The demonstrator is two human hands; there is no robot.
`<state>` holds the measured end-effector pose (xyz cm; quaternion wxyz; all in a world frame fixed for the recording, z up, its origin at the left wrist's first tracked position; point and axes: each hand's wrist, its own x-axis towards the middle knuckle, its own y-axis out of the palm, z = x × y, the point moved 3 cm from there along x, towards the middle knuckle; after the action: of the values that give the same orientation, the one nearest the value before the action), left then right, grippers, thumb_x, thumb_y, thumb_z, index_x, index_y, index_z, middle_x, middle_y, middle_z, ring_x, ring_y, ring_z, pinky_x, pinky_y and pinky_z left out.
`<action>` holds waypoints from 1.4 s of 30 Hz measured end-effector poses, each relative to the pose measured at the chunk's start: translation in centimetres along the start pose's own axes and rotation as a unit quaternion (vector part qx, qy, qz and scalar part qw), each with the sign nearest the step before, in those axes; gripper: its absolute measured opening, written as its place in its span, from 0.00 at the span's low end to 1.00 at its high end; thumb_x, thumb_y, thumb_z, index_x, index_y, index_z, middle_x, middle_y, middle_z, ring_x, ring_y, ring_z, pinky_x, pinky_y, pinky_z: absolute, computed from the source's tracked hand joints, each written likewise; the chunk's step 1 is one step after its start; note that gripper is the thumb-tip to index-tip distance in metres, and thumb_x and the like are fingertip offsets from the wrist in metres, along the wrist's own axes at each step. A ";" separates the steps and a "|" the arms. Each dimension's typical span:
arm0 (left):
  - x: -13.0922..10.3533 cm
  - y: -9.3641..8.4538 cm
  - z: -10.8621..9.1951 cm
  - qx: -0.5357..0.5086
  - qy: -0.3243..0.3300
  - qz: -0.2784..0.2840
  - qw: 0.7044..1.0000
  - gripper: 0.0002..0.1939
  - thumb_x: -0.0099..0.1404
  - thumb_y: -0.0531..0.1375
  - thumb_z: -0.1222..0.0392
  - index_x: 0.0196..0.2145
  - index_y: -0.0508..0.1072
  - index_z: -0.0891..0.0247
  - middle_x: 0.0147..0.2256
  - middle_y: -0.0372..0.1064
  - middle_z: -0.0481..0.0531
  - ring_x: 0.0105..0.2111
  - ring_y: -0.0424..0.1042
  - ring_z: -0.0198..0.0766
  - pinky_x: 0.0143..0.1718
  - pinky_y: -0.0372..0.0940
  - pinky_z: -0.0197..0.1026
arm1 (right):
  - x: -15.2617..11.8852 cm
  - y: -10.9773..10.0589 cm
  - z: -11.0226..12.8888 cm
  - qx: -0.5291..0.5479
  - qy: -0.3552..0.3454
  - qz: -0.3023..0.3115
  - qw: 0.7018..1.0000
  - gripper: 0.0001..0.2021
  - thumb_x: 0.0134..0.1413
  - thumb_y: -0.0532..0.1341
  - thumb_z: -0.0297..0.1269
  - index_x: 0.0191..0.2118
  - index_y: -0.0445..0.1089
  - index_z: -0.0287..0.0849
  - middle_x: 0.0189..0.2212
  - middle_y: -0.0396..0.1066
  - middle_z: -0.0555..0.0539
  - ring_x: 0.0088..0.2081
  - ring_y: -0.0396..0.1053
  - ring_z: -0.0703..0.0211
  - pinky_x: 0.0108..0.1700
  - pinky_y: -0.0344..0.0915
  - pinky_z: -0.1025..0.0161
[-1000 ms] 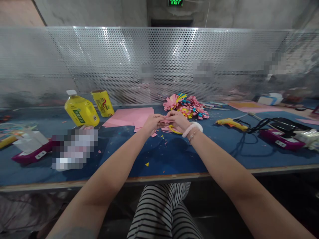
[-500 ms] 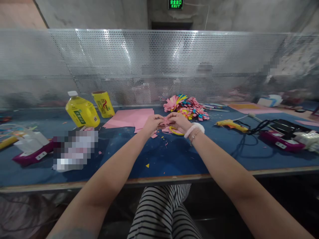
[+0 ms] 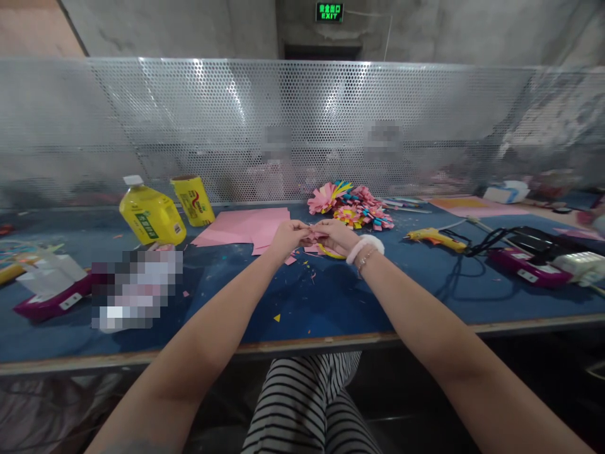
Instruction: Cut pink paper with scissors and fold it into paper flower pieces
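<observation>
Both hands meet over the middle of the blue table (image 3: 350, 296). My left hand (image 3: 292, 238) and my right hand (image 3: 336, 235) pinch a small piece of pink paper (image 3: 312, 236) between their fingertips, which partly hide it. Under my right hand lies a yellow ring-shaped thing (image 3: 332, 253), perhaps scissor handles. Flat sheets of pink paper (image 3: 236, 227) lie to the left, just behind my left hand. Behind my right hand is a pile of fringed paper flowers (image 3: 352, 205) in pink, yellow and blue.
A yellow bottle (image 3: 150, 214) and a yellow canister (image 3: 193, 200) stand at the left, near a purple power strip (image 3: 61, 299). On the right lie a yellow glue gun (image 3: 435, 238), black cables and another purple strip (image 3: 529, 268). A perforated metal screen (image 3: 227, 126) stands behind.
The view has shifted slightly. My fingers have closed in around the pink paper, so less of it shows between them. Both hands stay in about the same place.
</observation>
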<state>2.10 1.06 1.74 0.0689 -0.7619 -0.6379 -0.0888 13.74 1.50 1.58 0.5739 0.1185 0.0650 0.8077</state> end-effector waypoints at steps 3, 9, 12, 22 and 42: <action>-0.1 0.0 0.1 -0.056 -0.043 0.015 0.997 0.02 0.46 0.57 0.72 0.22 0.66 0.70 0.17 0.66 0.48 0.18 0.68 0.31 0.27 0.66 0.36 | 0.0 -0.2 0.0 -0.010 0.015 -0.007 1.000 0.09 0.31 0.65 0.30 0.19 0.63 0.36 0.16 0.63 0.52 0.21 0.61 0.69 0.28 0.61 0.67; -0.2 -0.1 0.1 -0.114 -0.073 0.037 0.990 0.03 0.47 0.56 0.72 0.19 0.66 0.70 0.13 0.59 0.45 0.19 0.68 0.33 0.29 0.67 0.39 | -0.1 -0.2 -0.1 -0.027 0.013 -0.002 1.000 0.09 0.31 0.66 0.28 0.18 0.63 0.35 0.16 0.64 0.50 0.21 0.63 0.68 0.29 0.63 0.66; -0.1 -0.2 0.4 -0.117 -0.082 0.031 0.989 0.05 0.50 0.57 0.70 0.19 0.65 0.70 0.12 0.55 0.43 0.18 0.68 0.32 0.31 0.68 0.40 | 0.0 -0.4 -0.1 -0.047 0.002 -0.027 0.999 0.08 0.32 0.65 0.27 0.18 0.63 0.36 0.16 0.64 0.51 0.21 0.63 0.68 0.28 0.63 0.66; 0.5 -0.9 0.6 -0.095 -0.071 0.043 0.992 0.04 0.51 0.57 0.73 0.23 0.65 0.71 0.17 0.64 0.48 0.22 0.70 0.32 0.34 0.67 0.39 | 0.6 -1.0 -0.1 -0.052 0.000 -0.054 0.997 0.05 0.35 0.64 0.26 0.22 0.67 0.36 0.18 0.67 0.50 0.21 0.64 0.69 0.29 0.64 0.67; 1.0 -3.3 -1.5 0.086 0.009 0.033 0.996 0.05 0.51 0.59 0.66 0.21 0.65 0.67 0.18 0.67 0.50 0.17 0.65 0.28 0.22 0.61 0.32 | 1.2 -1.1 -0.6 -0.310 -0.111 -0.037 0.944 0.11 0.49 0.52 0.38 0.29 0.69 0.38 0.28 0.71 0.46 0.30 0.66 0.63 0.33 0.62 0.66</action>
<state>-1.03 2.31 3.41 0.1422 -0.7732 -0.6168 -0.0381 14.20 3.05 0.92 0.6149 0.0215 -0.2484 0.7481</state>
